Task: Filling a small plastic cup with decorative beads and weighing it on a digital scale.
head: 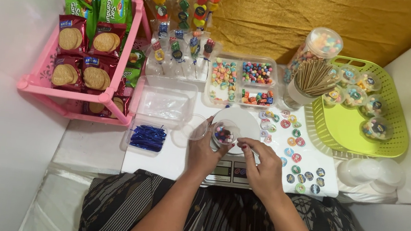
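From the head camera I look straight down on a small white table (158, 159) with both of my hands over a digital kitchen scale (230, 172) at its near edge. My left hand (204, 154) is curled around a small clear plastic cup (224, 133) filled with multicoloured candies; the fingers wrap its side and hold it just above the scale's round white platform (244, 121). My right hand (261, 170) rests just beside it, fingers drawn narrow, with the thumb and forefinger pinched near the cup's lower edge; I cannot tell whether they grip anything. A clear lid (196, 128) lies just left of the cup.

Behind the scale sits a clear divided tray (243, 81) of coloured sweets, and left of that an empty clear box (167, 104). A smaller clear box with blue twist ties (147, 137) lies near my left wrist. Round stickers (294, 155) are scattered to the right of the scale. Farther right a lime-green basket (389, 148) holds filled, lidded cups (377, 127), with a jar of wooden skewers (313, 79) and a tall candy jar (321, 45) just beside it. A stack of empty clear cups (373, 171) lies on the far right. On the left a pink rack (114, 96) holds biscuit packets (88, 46), and candy skewers (183, 19) in wrap lean against the gold cloth (332, 16).
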